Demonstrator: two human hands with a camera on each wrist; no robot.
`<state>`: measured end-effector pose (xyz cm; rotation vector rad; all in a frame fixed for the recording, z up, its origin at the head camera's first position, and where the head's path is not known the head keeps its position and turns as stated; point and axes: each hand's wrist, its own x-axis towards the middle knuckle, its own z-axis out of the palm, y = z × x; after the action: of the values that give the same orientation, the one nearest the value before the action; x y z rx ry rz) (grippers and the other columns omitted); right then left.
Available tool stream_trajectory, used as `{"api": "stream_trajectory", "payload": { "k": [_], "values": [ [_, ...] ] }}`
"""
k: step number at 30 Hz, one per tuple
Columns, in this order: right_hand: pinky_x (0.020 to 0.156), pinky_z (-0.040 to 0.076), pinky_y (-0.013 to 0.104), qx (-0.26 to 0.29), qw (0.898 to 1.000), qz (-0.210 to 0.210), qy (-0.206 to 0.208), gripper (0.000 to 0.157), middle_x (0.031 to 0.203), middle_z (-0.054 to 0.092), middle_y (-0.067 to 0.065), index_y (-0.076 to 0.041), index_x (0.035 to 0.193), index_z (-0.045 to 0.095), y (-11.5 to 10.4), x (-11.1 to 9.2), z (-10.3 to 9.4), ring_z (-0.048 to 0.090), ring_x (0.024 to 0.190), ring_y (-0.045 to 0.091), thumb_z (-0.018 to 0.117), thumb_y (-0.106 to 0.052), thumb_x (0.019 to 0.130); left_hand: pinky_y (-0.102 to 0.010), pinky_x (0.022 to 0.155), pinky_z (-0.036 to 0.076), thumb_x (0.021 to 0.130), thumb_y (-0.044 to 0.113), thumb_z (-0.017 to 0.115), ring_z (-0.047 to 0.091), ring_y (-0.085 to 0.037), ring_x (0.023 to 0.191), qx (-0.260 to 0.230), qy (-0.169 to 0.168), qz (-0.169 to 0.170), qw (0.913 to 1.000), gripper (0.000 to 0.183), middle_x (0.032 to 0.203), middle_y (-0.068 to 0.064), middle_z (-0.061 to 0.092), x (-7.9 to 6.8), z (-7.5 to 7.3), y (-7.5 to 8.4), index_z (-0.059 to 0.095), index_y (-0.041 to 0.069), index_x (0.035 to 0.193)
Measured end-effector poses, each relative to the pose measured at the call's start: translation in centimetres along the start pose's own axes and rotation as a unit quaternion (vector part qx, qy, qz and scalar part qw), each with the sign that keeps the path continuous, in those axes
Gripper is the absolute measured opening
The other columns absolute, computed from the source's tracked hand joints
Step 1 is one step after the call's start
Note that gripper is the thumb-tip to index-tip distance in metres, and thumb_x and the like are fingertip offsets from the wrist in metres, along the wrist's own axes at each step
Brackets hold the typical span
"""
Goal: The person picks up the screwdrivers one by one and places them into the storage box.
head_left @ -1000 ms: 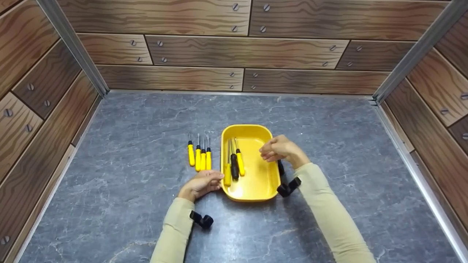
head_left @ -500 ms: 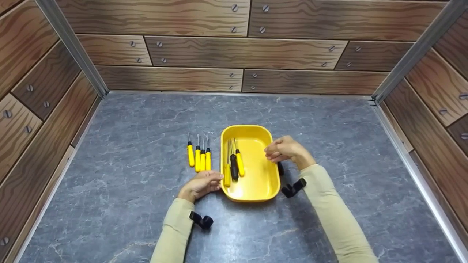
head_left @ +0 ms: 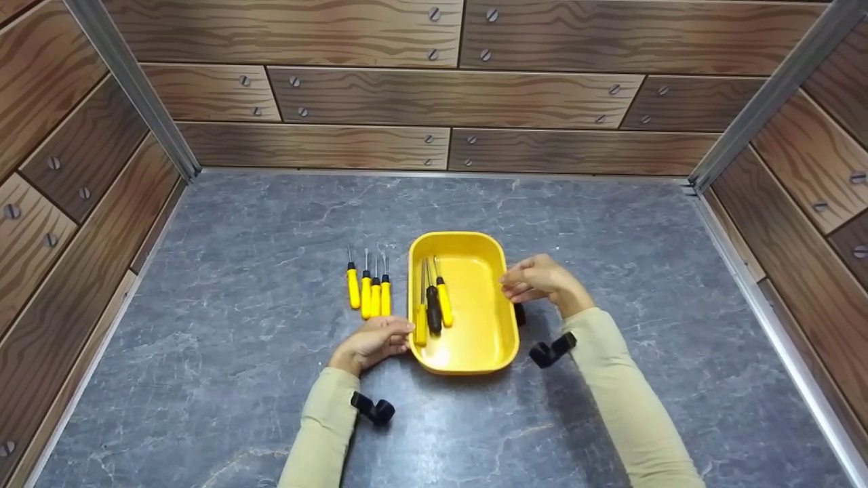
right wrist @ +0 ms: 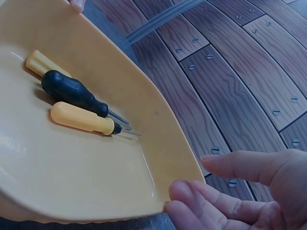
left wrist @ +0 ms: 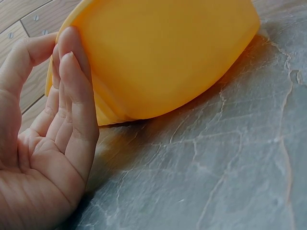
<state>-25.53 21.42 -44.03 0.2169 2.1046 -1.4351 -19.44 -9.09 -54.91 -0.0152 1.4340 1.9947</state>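
Note:
A yellow plastic bin [head_left: 475,339] stands on the grey marbled table. Inside, along its left side, lie a yellow screwdriver [head_left: 421,327], a black-handled screwdriver [head_left: 434,315] and another yellow screwdriver [head_left: 444,298]. My left hand [head_left: 373,341] pinches the bin's left rim between thumb and fingers, as the left wrist view shows close up. At the right rim is my right hand [head_left: 539,279], its fingertips [right wrist: 181,189] right at the edge and its thumb held apart from them. Nothing shows between its fingers.
Several yellow screwdrivers [head_left: 366,295] with black collars lie in a row left of the bin. A black object [head_left: 520,313], partly hidden, is close against the bin's right side. Wood-patterned walls [head_left: 447,95] enclose the table at the back and sides.
My right hand has moved right, from over the bin's inside to its right rim. The left hand has kept its hold on the left rim, and the screwdrivers lie as before.

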Motion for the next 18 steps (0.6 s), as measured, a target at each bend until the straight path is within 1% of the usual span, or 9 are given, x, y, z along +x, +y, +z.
{"api": "stream_trajectory", "payload": {
  "k": [8,13,14,16,18],
  "values": [
    [0.064,0.060,0.020,0.017,1.000,0.000,-0.001,0.029,0.065,0.069,-0.003,0.010,0.111,0.059,0.5,-0.1,-0.6,0.067,0.061,0.006,0.062,-0.008,0.089,-0.018,0.070,0.054,0.088,0.015,0.065,0.061,-0.005,0.068,-0.001,0.000,0.005,1.0000,0.005,0.078,0.005,0.069,0.0,-0.1,-0.1,0.063,0.011,0.091],
    [0.064,0.060,0.021,0.029,1.000,0.002,-0.002,0.015,0.066,0.069,-0.003,0.004,0.100,0.062,0.9,-0.1,-1.0,0.067,0.061,0.006,0.062,-0.007,0.089,-0.018,0.070,0.053,0.089,0.014,0.064,0.060,-0.006,0.068,-0.001,0.000,0.005,1.0000,0.004,0.077,0.006,0.068,0.1,-0.2,-0.2,0.063,0.011,0.090],
    [0.064,0.060,0.021,0.029,1.000,0.001,-0.003,0.015,0.066,0.069,-0.003,0.003,0.099,0.063,1.0,-0.1,-1.1,0.067,0.061,0.006,0.061,-0.007,0.089,-0.018,0.070,0.053,0.089,0.014,0.063,0.060,-0.006,0.068,-0.001,0.000,0.004,1.0000,0.004,0.076,0.006,0.068,0.2,-0.2,-0.2,0.062,0.011,0.090],
    [0.065,0.060,0.021,0.030,1.000,0.002,-0.002,0.018,0.067,0.070,-0.003,0.005,0.102,0.063,1.2,-0.1,-1.2,0.067,0.061,0.006,0.061,-0.007,0.090,-0.018,0.070,0.053,0.088,0.014,0.064,0.060,-0.006,0.067,-0.002,0.000,0.003,1.0000,0.004,0.076,0.006,0.068,0.2,-0.2,-0.2,0.062,0.011,0.091],
    [0.068,0.061,0.023,0.028,1.000,0.003,-0.001,0.025,0.068,0.070,-0.004,0.009,0.109,0.061,1.3,0.0,-1.4,0.067,0.062,0.006,0.061,-0.007,0.090,-0.018,0.070,0.053,0.088,0.014,0.064,0.060,-0.006,0.067,-0.002,0.000,0.003,1.0000,0.005,0.076,0.006,0.068,0.2,-0.1,-0.2,0.062,0.011,0.091]
  ]
}}
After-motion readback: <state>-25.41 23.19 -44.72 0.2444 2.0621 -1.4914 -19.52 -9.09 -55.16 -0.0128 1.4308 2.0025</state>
